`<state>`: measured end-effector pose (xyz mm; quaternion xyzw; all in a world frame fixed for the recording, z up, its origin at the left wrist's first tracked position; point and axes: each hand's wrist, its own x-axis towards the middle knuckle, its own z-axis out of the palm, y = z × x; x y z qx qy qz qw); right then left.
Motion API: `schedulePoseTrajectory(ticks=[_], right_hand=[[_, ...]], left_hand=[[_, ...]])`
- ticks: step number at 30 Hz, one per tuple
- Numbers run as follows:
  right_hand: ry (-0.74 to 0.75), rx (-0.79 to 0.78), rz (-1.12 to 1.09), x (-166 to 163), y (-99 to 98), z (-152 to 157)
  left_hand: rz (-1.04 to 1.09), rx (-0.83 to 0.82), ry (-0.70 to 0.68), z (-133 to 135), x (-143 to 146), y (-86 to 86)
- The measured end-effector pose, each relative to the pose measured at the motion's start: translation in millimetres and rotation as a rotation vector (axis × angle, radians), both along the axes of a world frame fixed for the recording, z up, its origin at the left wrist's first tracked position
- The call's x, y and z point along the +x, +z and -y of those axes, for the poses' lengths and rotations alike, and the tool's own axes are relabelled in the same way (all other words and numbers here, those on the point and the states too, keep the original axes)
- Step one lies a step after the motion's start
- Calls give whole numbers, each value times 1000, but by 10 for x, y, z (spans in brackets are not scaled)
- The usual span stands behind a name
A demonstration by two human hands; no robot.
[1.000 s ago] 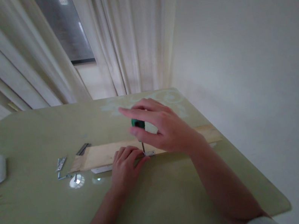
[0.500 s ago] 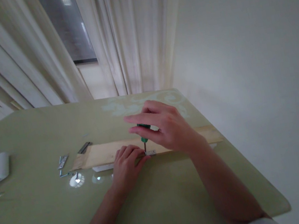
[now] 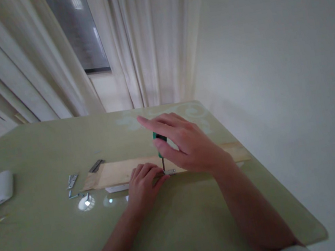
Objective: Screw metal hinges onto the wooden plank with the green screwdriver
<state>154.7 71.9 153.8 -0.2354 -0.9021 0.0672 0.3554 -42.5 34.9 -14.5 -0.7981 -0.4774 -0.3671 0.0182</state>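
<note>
Metal plate (image 3: 171,171) at near edge of board (image 3: 114,173), screwdriver (image 3: 160,136) upright on it, fastening apparently unfinished; left hand (image 3: 143,184) curled at plate, pinch unclear; right hand (image 3: 188,143) spread about screwdriver, grip unclear; loose metal pieces (image 3: 73,181) left of board, unfitted

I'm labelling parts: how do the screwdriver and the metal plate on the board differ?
The screwdriver stands nearly upright; the metal plate lies flat on the wooden board. The screwdriver has a green handle; the metal plate is silvery. Both reach close to the left hand.
</note>
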Motion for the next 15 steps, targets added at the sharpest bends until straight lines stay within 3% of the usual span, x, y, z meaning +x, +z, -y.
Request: schedulePoseTrajectory(ticks=[3, 7, 13, 15], right_hand=[[42, -45, 1, -1, -10, -2], [-148, 117, 25, -62, -69, -41], [70, -79, 3, -66, -45, -26], [39, -68, 31, -34, -28, -11]], left_hand=[[0, 5, 3, 2, 2, 5], [2, 15, 9, 5, 7, 8], [-5, 6, 4, 4, 5, 5], [-11, 0, 4, 4, 3, 6]])
